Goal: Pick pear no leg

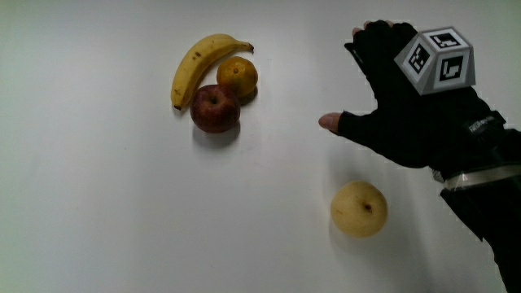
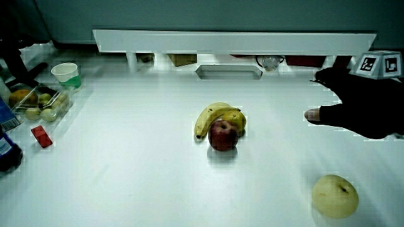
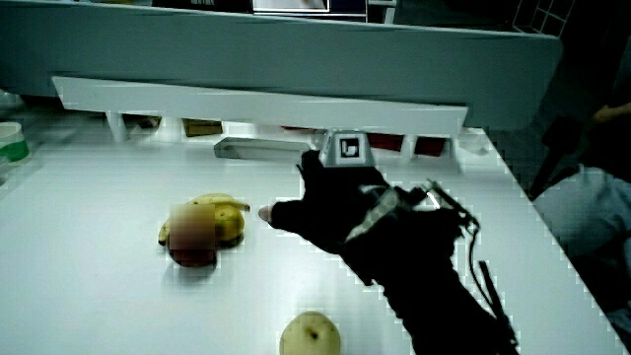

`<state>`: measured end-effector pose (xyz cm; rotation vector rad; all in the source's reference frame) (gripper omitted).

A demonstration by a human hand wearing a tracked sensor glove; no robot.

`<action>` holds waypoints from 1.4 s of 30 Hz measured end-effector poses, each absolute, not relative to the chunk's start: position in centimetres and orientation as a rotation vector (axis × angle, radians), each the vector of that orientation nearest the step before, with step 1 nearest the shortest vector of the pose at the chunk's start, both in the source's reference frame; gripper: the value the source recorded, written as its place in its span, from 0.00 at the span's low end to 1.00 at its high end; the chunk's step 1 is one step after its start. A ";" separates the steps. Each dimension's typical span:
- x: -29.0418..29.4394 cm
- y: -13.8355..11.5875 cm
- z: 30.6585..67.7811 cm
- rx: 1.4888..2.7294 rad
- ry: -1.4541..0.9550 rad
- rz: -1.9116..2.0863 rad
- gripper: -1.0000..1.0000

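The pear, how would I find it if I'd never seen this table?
Start at the fruit pile on the white table. The pear sits alone, nearer the person, just below the hand. It is pale yellow and round, touching nothing.

Banana (image 1: 198, 63): curved, yellow, lying on the worktop (image 1: 98, 203), touching the orange
Orange (image 1: 237, 76): between banana and apple
Apple (image 1: 215, 109): red, nearer the person than the orange
Cup (image 2: 65, 74): pale, beside a fruit tray (image 2: 39, 103) at the worktop's edge
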<state>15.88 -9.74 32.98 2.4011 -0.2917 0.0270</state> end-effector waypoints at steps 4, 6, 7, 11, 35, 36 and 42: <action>15.8 -8.7 33.1 2.379 -0.315 0.023 0.50; 15.9 -8.2 33.2 2.374 -0.328 0.019 0.50; 15.9 -8.0 33.3 2.368 -0.339 0.025 0.50; 15.8 -6.8 33.1 2.375 -0.385 0.018 0.50; 14.9 -0.9 37.3 2.187 -0.513 -0.058 0.50; 15.0 -0.8 37.6 2.188 -0.509 -0.062 0.50; 15.3 0.0 39.6 2.124 -0.499 -0.087 0.50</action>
